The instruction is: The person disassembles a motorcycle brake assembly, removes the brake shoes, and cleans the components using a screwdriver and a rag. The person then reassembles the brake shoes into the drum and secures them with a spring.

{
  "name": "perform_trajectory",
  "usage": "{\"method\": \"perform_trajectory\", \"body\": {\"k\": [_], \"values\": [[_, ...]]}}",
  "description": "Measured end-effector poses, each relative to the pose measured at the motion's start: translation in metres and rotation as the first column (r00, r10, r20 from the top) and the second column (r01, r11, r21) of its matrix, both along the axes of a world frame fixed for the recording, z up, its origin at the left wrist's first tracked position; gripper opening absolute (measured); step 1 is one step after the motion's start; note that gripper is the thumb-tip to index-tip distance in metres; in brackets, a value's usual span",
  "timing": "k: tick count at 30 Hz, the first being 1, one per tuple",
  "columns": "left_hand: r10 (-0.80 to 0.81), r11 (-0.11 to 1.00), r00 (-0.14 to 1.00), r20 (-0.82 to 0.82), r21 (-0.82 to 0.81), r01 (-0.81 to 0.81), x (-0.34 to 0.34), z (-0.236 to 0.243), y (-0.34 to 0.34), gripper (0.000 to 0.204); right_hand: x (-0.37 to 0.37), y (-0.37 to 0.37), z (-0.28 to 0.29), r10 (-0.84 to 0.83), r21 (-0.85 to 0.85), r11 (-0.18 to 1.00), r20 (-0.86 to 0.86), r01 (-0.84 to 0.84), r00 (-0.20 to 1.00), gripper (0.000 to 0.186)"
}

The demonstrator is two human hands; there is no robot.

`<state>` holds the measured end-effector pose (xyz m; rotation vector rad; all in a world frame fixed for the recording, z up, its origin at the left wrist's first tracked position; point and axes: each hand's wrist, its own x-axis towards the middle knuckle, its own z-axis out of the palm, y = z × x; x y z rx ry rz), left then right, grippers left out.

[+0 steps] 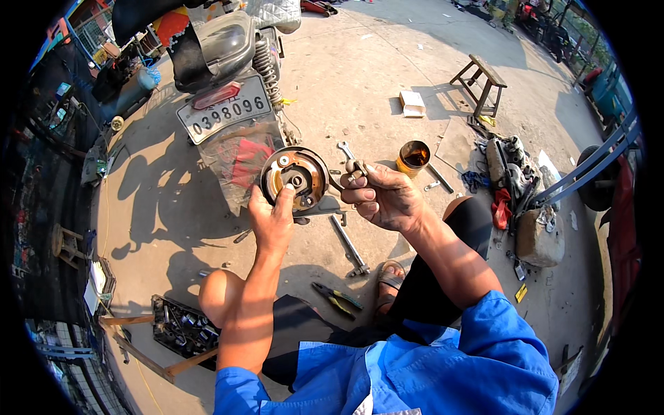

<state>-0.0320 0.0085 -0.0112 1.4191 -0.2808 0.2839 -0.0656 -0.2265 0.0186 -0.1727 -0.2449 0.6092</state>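
Observation:
My left hand point(271, 218) grips a round drum brake plate point(319, 173) by its near left edge, with the thumb laid over its face. Curved brake shoes and a central hole show on the plate. Just right of it, my right hand point(389, 199) is closed, pinching a small dark metal part point(357, 169) between thumb and fingers. A thin dark lever spans the gap between plate and right hand; where it is attached cannot be made out. Beyond the right hand lie a wrench point(344, 148) and an open can point(415, 153) with brown residue inside.
A motorbike's rear with its number plate point(223, 111) stands ahead left. On the ground are a long-handled metal tool point(348, 242), pliers point(337, 299) and a crate of metal parts point(181, 325). A wooden stool point(484, 77), white box point(413, 104) and stone-like block point(539, 241) stand right.

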Motion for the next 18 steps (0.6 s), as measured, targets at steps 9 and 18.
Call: {"method": "perform_trajectory", "body": {"k": [9, 18], "values": [[-0.035, 0.998, 0.998, -0.045, -0.044, 0.033, 0.0019, -0.0014, -0.0009, 0.029, -0.0017, -0.0030, 0.0001, 0.023, 0.020, 1.000, -0.015, -0.023, 1.000, 0.026], [-0.015, 1.000, 0.999, -0.036, -0.004, 0.014, 0.0035, -0.0064, 0.0012, 0.028, -0.0010, -0.0048, -0.0022, 0.003, -0.033, 0.999, 0.018, -0.003, 1.000, 0.022]]}}
